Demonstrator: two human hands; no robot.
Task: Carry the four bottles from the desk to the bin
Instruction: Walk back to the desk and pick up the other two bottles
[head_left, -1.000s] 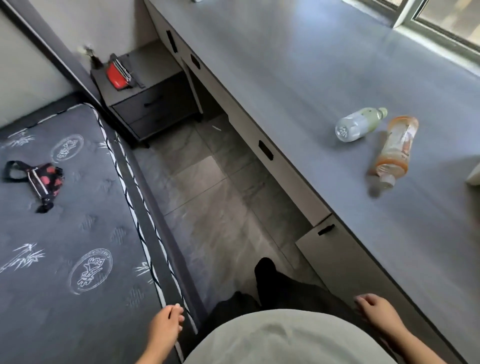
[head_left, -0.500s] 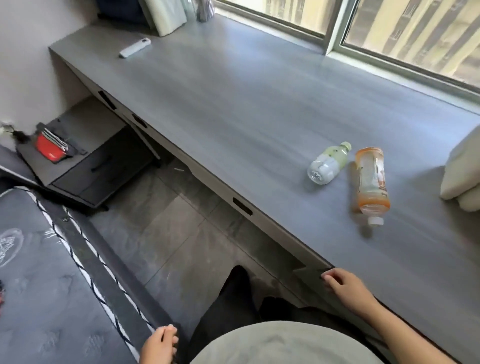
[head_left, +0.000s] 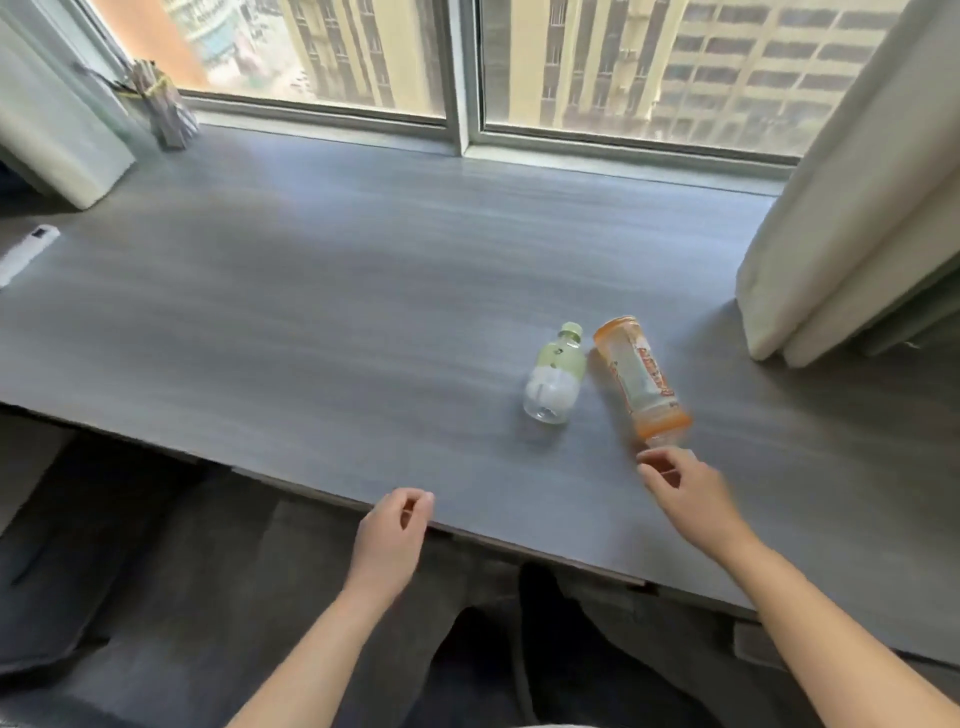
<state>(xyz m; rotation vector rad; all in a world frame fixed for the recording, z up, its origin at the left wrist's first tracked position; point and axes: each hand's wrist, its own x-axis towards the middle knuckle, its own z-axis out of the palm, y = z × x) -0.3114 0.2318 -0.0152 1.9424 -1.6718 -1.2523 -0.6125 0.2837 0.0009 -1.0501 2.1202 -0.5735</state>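
Two empty bottles lie on their sides on the grey desk (head_left: 322, 312). The small clear bottle with a green label and green cap (head_left: 553, 376) points its cap toward the window. Right of it lies a taller orange-labelled bottle (head_left: 641, 379), neck toward me. My right hand (head_left: 685, 493) hovers just in front of that neck, fingers loosely curled, holding nothing. My left hand (head_left: 392, 530) is over the desk's near edge, fingers curled but apart, empty. No bin is in view.
A cream curtain (head_left: 831, 234) hangs onto the desk at the right. A white remote (head_left: 26, 252) lies at the left edge, a bundle of sticks (head_left: 166, 109) stands near the window, a pale folded curtain (head_left: 52, 130) sits far left. My legs are below the desk edge.
My view has swung from the bed and floor to face the desk and window. Both hands have risen from my sides; the right has reached to the orange bottle's neck.
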